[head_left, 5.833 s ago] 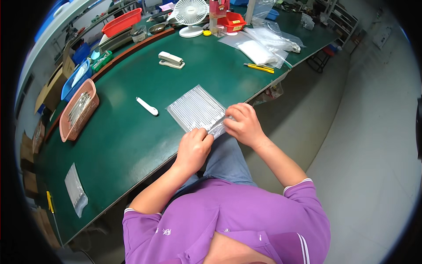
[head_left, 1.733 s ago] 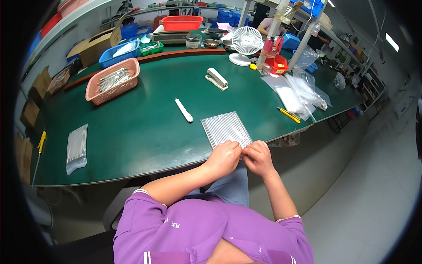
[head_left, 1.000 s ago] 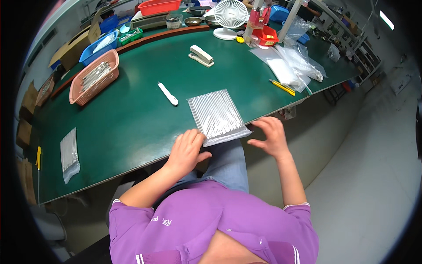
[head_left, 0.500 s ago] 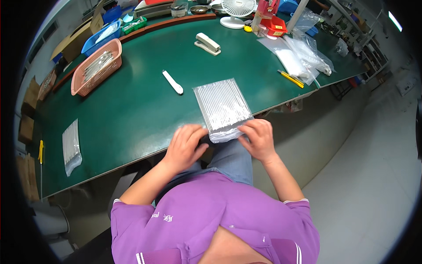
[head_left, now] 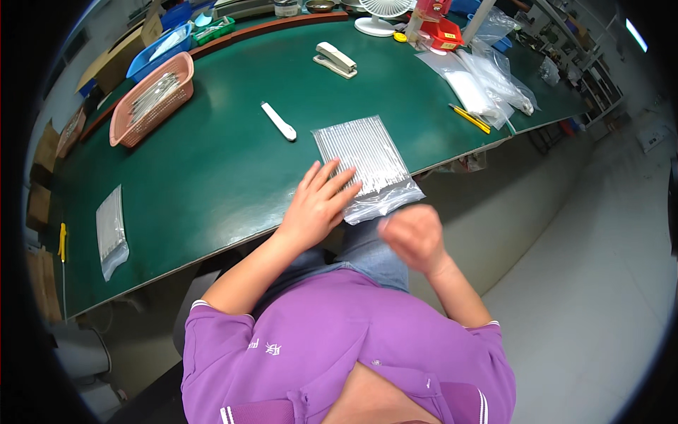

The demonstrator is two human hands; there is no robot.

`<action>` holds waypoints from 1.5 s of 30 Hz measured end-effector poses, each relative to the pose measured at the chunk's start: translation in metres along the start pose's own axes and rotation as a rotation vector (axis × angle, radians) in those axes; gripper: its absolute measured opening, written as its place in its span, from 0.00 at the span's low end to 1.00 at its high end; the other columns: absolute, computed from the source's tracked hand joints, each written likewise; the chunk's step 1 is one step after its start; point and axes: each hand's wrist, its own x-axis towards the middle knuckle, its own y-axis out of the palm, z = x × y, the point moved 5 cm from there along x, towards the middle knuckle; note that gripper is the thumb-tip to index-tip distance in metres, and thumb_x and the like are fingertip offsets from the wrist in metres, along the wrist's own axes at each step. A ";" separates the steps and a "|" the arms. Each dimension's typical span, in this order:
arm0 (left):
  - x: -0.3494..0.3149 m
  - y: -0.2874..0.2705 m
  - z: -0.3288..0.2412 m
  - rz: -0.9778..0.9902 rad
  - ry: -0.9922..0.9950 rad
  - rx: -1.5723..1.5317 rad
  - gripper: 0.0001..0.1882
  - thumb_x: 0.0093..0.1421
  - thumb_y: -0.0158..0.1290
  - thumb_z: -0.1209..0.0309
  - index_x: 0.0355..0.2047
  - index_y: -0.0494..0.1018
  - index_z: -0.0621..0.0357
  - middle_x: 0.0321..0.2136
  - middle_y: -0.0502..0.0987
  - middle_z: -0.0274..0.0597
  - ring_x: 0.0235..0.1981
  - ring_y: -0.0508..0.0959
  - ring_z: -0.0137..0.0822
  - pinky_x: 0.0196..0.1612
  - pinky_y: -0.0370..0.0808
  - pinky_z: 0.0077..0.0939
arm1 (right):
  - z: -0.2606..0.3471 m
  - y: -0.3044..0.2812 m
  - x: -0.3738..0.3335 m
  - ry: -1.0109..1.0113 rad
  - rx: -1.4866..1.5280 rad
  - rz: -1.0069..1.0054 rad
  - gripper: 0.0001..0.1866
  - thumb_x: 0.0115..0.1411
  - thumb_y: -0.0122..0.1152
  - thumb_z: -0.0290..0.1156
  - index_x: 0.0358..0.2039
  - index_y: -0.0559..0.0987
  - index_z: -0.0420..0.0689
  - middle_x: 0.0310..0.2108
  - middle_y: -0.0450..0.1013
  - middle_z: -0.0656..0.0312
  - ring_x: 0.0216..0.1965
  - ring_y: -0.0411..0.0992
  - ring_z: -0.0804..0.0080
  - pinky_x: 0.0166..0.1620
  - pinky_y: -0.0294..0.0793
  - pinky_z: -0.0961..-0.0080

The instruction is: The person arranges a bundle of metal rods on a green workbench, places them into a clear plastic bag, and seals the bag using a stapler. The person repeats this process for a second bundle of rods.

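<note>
A clear plastic bag packed with a row of thin silvery-white sticks (head_left: pixel 371 148) lies at the table's near edge. Its loose end (head_left: pixel 385 201) hangs over the edge above my lap. My left hand (head_left: pixel 321 201) rests on the bag's left side with the fingers spread. Just off the loose end, my right hand (head_left: pixel 415 237) looks curled but is smeared by motion, so its fingers are unclear. A second, similar bag of sticks (head_left: pixel 111 225) lies at the left of the table. Beyond the nearer bag is a white-handled cutter (head_left: pixel 279 122).
A stapler (head_left: pixel 335 60) sits on the green table (head_left: pixel 226 155). Far left is a pink basket (head_left: pixel 176 92) of metal pieces. Yellow pens (head_left: pixel 470 119) and clear bags (head_left: pixel 477 88) lie to the right. A fan (head_left: pixel 378 27) stands at the back; a yellow tool (head_left: pixel 63 244) is at the left edge.
My left hand has moved forward from the bag's near corner onto its left side, fingers spread. My right hand has come off the bag's right corner toward me and curled.
</note>
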 end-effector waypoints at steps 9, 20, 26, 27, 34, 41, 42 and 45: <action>-0.011 0.004 -0.008 -0.255 0.232 -0.125 0.16 0.41 0.60 0.74 0.34 0.77 0.54 0.34 0.77 0.33 0.36 0.75 0.37 0.36 0.70 0.32 | -0.075 -0.006 -0.034 0.340 -0.175 0.034 0.16 0.41 0.67 0.20 0.33 0.80 0.48 0.33 0.73 0.65 0.39 0.72 0.64 0.41 0.71 0.67; 0.004 0.016 -0.018 -0.203 0.300 -0.066 0.16 0.47 0.54 0.72 0.39 0.78 0.52 0.31 0.72 0.31 0.31 0.72 0.32 0.31 0.67 0.28 | -0.076 -0.005 -0.041 0.174 -0.262 -0.019 0.11 0.43 0.67 0.24 0.30 0.81 0.50 0.33 0.72 0.67 0.34 0.72 0.69 0.38 0.71 0.70; -0.010 0.014 -0.019 -0.245 0.340 -0.027 0.18 0.45 0.55 0.71 0.40 0.79 0.48 0.32 0.73 0.29 0.31 0.72 0.31 0.31 0.67 0.27 | -0.129 -0.005 -0.100 1.168 0.463 -0.399 0.09 0.62 0.60 0.32 0.40 0.78 0.42 0.33 0.73 0.64 0.33 0.72 0.77 0.37 0.73 0.80; -0.012 0.018 -0.017 -0.240 0.327 -0.035 0.18 0.46 0.55 0.71 0.40 0.79 0.49 0.32 0.73 0.29 0.32 0.73 0.31 0.32 0.67 0.27 | -0.120 0.000 -0.088 1.330 0.679 -0.296 0.11 0.63 0.58 0.35 0.40 0.77 0.41 0.33 0.74 0.64 0.33 0.72 0.79 0.36 0.73 0.81; -0.016 0.008 -0.018 -0.249 0.358 -0.073 0.15 0.47 0.54 0.71 0.37 0.79 0.50 0.34 0.74 0.30 0.34 0.74 0.31 0.33 0.67 0.26 | -0.106 0.026 -0.068 1.393 0.813 0.089 0.11 0.60 0.62 0.35 0.27 0.78 0.41 0.21 0.72 0.69 0.21 0.65 0.86 0.26 0.64 0.87; -0.065 0.026 -0.023 0.072 0.195 -0.655 0.11 0.59 0.55 0.68 0.40 0.77 0.58 0.32 0.76 0.39 0.30 0.77 0.36 0.33 0.74 0.29 | -0.138 -0.038 -0.015 1.172 0.210 -0.049 0.11 0.61 0.60 0.34 0.25 0.77 0.40 0.20 0.70 0.69 0.23 0.65 0.85 0.27 0.65 0.85; -0.066 0.041 -0.022 0.200 0.064 -0.747 0.12 0.61 0.54 0.67 0.42 0.76 0.59 0.32 0.77 0.39 0.30 0.77 0.36 0.35 0.74 0.29 | -0.128 -0.025 0.017 1.042 0.242 -0.030 0.09 0.60 0.61 0.32 0.28 0.77 0.39 0.22 0.71 0.68 0.25 0.67 0.84 0.29 0.67 0.83; -0.071 0.083 -0.013 0.438 -0.340 -1.131 0.17 0.65 0.51 0.63 0.49 0.72 0.62 0.34 0.78 0.39 0.33 0.77 0.33 0.39 0.75 0.27 | -0.093 0.043 0.101 0.793 0.223 0.229 0.15 0.54 0.65 0.30 0.42 0.78 0.41 0.36 0.76 0.60 0.38 0.75 0.71 0.43 0.75 0.75</action>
